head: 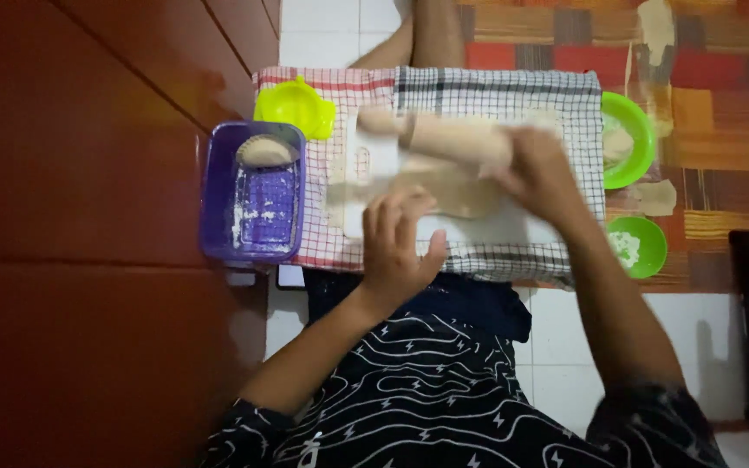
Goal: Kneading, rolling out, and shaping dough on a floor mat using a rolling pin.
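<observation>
My right hand (537, 169) is closed around one end of a wooden rolling pin (444, 136), which lies across a flattened sheet of dough (431, 192). The picture is blurred there, so the grip looks firm but I can't vouch for every finger. My left hand (396, 238) rests flat and open on the near edge of the dough, holding nothing. The dough sits on a white board (478, 227) over a checked cloth (513, 95). Off to the left stands a purple container (253, 195) with a folded pastry (264, 152) inside, a yellow mould (295, 106) just beyond it.
</observation>
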